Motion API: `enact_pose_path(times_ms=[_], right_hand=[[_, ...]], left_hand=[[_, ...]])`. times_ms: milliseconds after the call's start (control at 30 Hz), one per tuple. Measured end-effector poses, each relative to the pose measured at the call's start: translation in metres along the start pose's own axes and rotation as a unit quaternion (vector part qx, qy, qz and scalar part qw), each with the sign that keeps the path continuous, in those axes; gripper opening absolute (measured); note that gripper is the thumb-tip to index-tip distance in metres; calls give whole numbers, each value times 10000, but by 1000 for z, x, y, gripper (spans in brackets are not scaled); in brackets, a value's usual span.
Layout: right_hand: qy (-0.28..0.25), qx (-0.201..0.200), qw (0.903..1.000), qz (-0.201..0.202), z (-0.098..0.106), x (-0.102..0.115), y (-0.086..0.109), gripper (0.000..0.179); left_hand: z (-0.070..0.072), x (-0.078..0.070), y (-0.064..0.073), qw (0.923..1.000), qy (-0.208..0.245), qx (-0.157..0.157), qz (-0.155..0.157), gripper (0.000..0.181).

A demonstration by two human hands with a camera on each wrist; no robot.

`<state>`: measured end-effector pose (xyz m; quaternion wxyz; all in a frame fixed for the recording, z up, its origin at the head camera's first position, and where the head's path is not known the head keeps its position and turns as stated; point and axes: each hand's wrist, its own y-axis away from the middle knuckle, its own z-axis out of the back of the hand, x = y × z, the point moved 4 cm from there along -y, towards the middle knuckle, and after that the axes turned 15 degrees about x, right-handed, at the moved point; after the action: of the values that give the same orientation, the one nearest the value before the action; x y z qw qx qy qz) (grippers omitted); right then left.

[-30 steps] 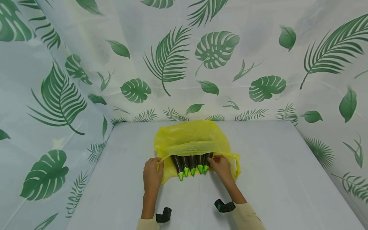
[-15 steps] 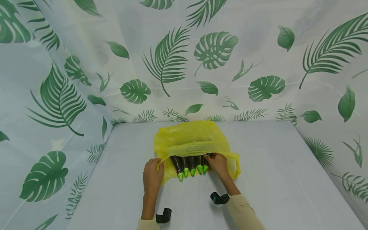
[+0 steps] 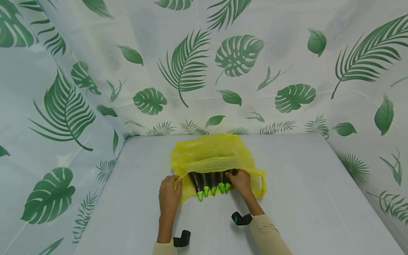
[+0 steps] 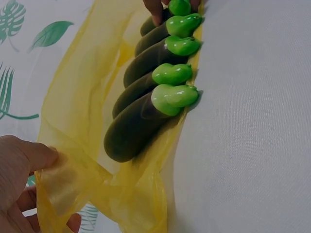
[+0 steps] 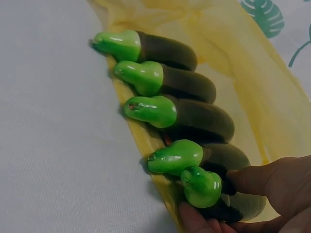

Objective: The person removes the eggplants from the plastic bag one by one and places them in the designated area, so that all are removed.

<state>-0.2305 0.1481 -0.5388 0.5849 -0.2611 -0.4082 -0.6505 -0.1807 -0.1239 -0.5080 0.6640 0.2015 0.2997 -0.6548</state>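
Note:
A yellow plastic bag (image 3: 208, 147) lies on the table with its mouth toward me. Several dark eggplants with green caps lie side by side in that mouth, caps at the near edge; the leftmost eggplant (image 4: 133, 128) is closest to my left hand. My left hand (image 3: 170, 194) pinches the bag's edge at the left, thumb on the film (image 4: 60, 179). At the other end, my right hand (image 3: 241, 183) grips the rightmost eggplant (image 5: 203, 189), thumb on one side and fingers beneath. That eggplant is slightly tilted against its neighbour (image 5: 177, 156). Bag film hides the eggplants' far ends in the head view.
The white tabletop (image 3: 296, 191) spreads around the bag. A leaf-printed white curtain (image 3: 197, 71) stands behind and at both sides. Black camera mounts are on the left wrist (image 3: 182, 239) and right wrist (image 3: 241, 218). One bag handle loop (image 3: 264, 183) lies beyond my right hand.
My right hand has shifted left and slightly forward over the rightmost eggplant, its thumb further across it. The left hand and the bag have stayed nearly still.

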Motion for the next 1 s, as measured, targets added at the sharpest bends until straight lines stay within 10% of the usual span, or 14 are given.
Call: enact_pose_path(times_ms=[733,1000], right_hand=[[-709,368,9963,-330,10,-4,20,32],[-1197,851,9880,-470,9,-11,31,57]], left_hand=[[2,-4,0,10000,-71,-15,48,16],[1,-3,0,9999,-126,39,85,16]])
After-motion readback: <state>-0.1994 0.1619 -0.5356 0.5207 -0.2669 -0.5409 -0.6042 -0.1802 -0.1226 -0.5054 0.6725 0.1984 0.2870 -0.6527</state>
